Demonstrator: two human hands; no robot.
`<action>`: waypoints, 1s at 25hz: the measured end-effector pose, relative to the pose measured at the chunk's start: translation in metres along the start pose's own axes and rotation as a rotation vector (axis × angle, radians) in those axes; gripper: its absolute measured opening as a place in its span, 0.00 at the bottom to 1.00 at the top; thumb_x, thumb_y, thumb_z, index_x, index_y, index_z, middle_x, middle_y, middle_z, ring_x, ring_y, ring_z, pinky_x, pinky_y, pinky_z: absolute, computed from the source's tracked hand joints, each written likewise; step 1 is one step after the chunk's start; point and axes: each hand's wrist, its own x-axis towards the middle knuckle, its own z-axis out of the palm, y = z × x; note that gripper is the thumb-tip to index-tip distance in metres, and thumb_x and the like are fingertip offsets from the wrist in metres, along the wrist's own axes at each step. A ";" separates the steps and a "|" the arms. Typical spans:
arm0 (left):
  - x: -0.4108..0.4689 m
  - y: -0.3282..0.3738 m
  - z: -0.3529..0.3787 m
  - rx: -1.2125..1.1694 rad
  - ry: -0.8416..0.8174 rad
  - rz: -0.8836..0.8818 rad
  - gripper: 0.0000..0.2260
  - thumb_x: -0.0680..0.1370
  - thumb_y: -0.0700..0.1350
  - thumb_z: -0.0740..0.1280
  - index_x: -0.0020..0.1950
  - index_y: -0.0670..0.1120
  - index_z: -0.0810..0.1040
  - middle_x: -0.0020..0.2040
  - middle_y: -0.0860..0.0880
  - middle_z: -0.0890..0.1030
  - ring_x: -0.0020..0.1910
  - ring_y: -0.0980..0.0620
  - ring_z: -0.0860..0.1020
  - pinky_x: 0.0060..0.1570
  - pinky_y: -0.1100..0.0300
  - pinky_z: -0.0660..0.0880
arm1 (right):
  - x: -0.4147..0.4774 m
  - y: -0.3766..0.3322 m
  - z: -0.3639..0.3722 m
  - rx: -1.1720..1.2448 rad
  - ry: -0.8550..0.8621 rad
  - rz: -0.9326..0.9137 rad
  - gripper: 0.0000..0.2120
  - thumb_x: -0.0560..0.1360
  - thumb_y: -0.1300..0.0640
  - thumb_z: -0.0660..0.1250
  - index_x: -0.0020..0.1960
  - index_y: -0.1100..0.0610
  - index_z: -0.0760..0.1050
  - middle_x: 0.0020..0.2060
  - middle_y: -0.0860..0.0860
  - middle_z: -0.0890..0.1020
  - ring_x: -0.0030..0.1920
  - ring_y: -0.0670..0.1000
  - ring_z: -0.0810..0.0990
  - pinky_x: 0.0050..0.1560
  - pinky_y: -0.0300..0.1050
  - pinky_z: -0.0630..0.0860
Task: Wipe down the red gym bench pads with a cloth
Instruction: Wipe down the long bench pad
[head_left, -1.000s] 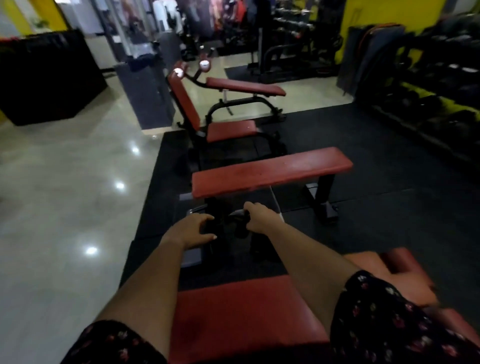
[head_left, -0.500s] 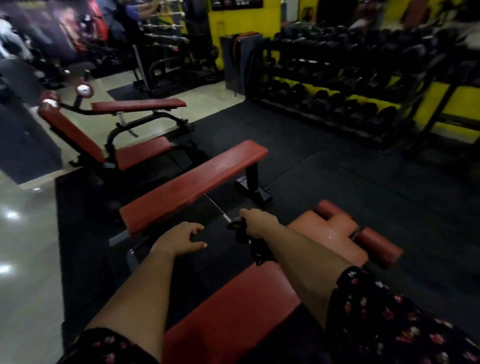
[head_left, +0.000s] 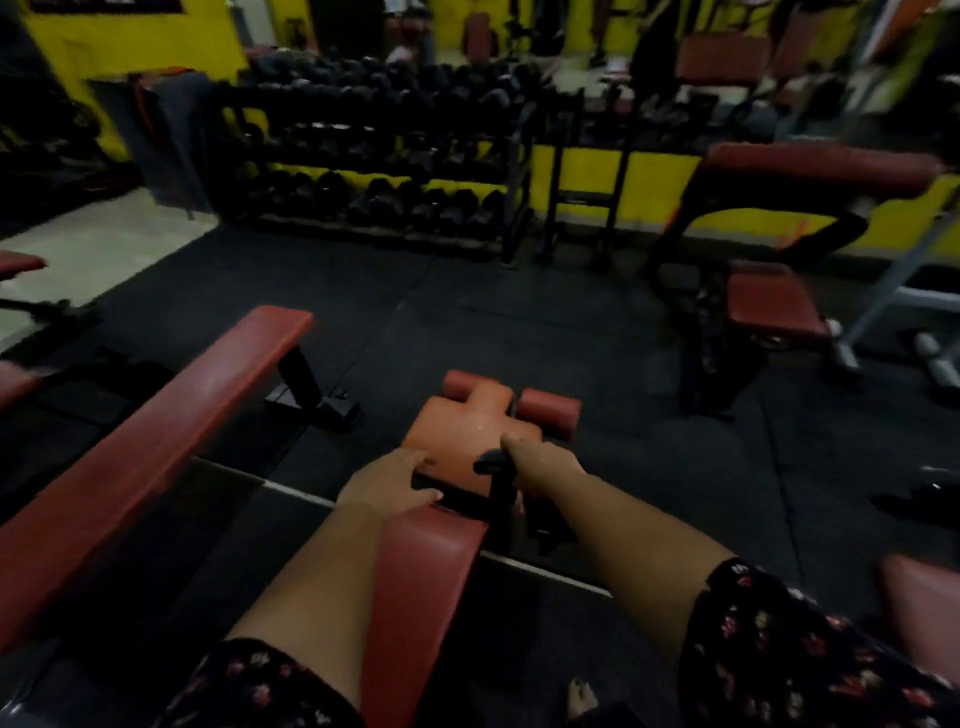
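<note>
A red pad (head_left: 421, 587) runs forward between the person's forearms, with floral sleeves (head_left: 779, 654) at its near end. At the pad's far end the left hand (head_left: 387, 480) lies flat, its fingers straight and slightly spread, the tips reaching over the dark gap beyond. Just right of that end the right hand (head_left: 543, 467) is curled round a dark thing (head_left: 491, 460). It is too dim to tell whether this is the cloth. Just beyond the pad sits a paler orange cushion (head_left: 457, 434) with red rollers (head_left: 550, 413) at its far side. Left of the pad stands a long flat bench (head_left: 156, 441). Far beyond the pad a dumbbell rack (head_left: 374, 171) lines the yellow wall (head_left: 644, 176). Far to the pad's right is another red seat (head_left: 769, 299).
</note>
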 end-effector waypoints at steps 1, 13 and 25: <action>0.014 0.016 0.004 0.010 -0.020 0.038 0.28 0.73 0.58 0.71 0.71 0.55 0.69 0.66 0.52 0.74 0.62 0.53 0.74 0.61 0.53 0.74 | -0.015 0.010 -0.011 0.001 -0.059 0.040 0.15 0.75 0.55 0.63 0.62 0.52 0.67 0.58 0.54 0.77 0.54 0.58 0.78 0.41 0.44 0.73; 0.180 0.213 0.041 0.205 -0.163 0.271 0.25 0.75 0.54 0.71 0.71 0.53 0.71 0.65 0.53 0.74 0.61 0.51 0.75 0.62 0.55 0.72 | -0.008 0.229 -0.072 0.006 0.036 0.306 0.18 0.76 0.62 0.63 0.64 0.49 0.72 0.64 0.52 0.68 0.58 0.58 0.75 0.50 0.53 0.74; 0.315 0.347 0.063 0.327 -0.199 0.386 0.24 0.75 0.60 0.68 0.70 0.59 0.69 0.66 0.55 0.72 0.64 0.53 0.73 0.60 0.54 0.73 | 0.019 0.368 -0.122 -0.253 0.151 0.346 0.20 0.78 0.65 0.61 0.69 0.59 0.68 0.60 0.56 0.71 0.62 0.59 0.68 0.63 0.56 0.69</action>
